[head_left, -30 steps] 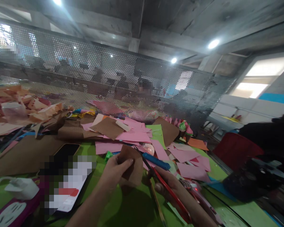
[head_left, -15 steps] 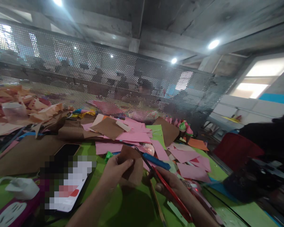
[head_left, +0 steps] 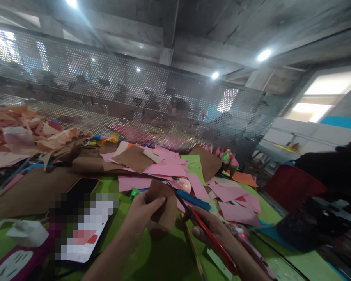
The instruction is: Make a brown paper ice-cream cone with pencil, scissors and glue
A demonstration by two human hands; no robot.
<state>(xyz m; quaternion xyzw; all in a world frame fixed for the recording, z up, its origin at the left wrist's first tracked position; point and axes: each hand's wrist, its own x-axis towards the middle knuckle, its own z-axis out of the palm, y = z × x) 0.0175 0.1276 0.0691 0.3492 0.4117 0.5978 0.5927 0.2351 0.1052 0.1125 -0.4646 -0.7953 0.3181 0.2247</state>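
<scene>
Presently, the left hand (head_left: 143, 210) is pinching a small brown paper piece (head_left: 166, 205) toward the green worktop's (head_left: 160, 259) cut-off near edge; the right hand (head_left: 218, 229) is gripping red-handled, dark-bladed scissors (head_left: 204, 229); pixelation is masking a white phone screen (head_left: 83, 251).

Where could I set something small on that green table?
Bare green tabletop shows between the left forearm and the thin stick, plus a narrow strip between that forearm and the lit phone. Beyond, pink papers and brown papers crowd it.

I see plain brown on the held paper (head_left: 167, 215), red handles and dark blades on the scissors (head_left: 204, 230), green counter (head_left: 146, 255), pink sheets (head_left: 166, 168), hole-dotted grey screen (head_left: 155, 88).
</scene>
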